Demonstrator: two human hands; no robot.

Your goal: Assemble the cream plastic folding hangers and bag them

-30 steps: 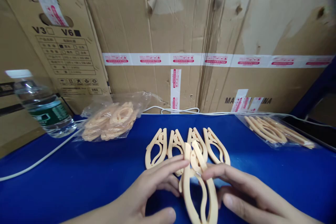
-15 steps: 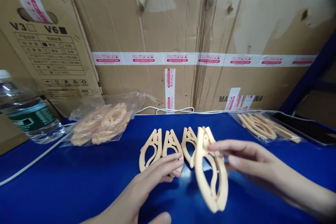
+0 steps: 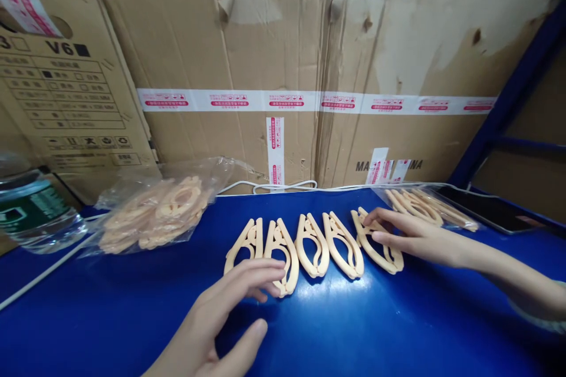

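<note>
Several beige folding clothes hangers lie folded in a row on the blue table, narrow ends pointing away from me. At the row's right end, my right hand (image 3: 411, 237) has its thumb and fingers closed on the upper part of the rightmost folding hanger (image 3: 395, 268), which rests tilted on the table. My left hand (image 3: 225, 306) is open, palm down, fingers stretched over the lower part of the second hanger (image 3: 292, 274) from the left. Its fingers partly cover the leftmost hanger (image 3: 229, 254). Between the hands lie two more hangers, a third (image 3: 325, 258) and a fourth (image 3: 359, 264).
A clear plastic bag (image 3: 172, 212) of similar beige pieces lies at the left, beside a water bottle (image 3: 39, 212). Another bag (image 3: 418, 206) and a dark phone (image 3: 486, 209) are at the back right. A white cable (image 3: 283, 189) runs before the cardboard (image 3: 230, 147).
My right hand has moved right and away from me. The raised hanger is down; two hangers now show to the right of the third. The view has shifted slightly right.
</note>
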